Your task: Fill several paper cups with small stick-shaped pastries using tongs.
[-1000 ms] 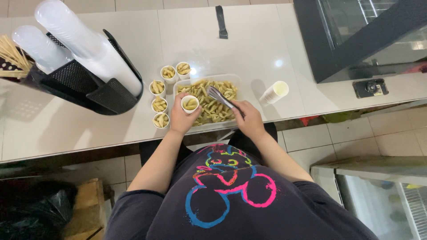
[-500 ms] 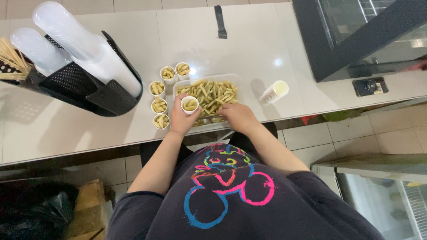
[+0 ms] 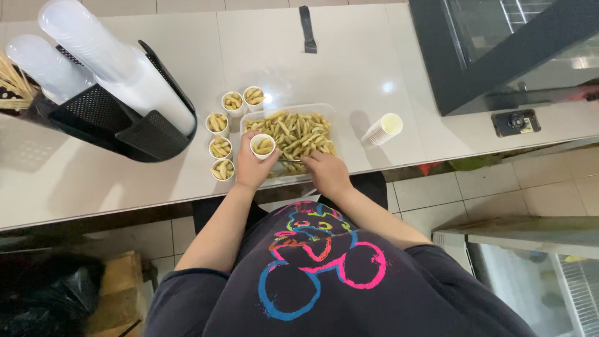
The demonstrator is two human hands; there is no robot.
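White paper cup (image 3: 262, 145) part-filled with pale fried sticks sits gripped in the left hand (image 3: 249, 167) at the clear tray's (image 3: 329, 120) near-left corner, five filled cups (image 3: 218, 123) beyond, while the right hand (image 3: 327, 173), fingers closed on tongs, has dropped to the near rim.

Pale counter (image 3: 349, 81) with fry tray (image 3: 331, 128), small cups (image 3: 219, 147), cup stack (image 3: 382, 130)
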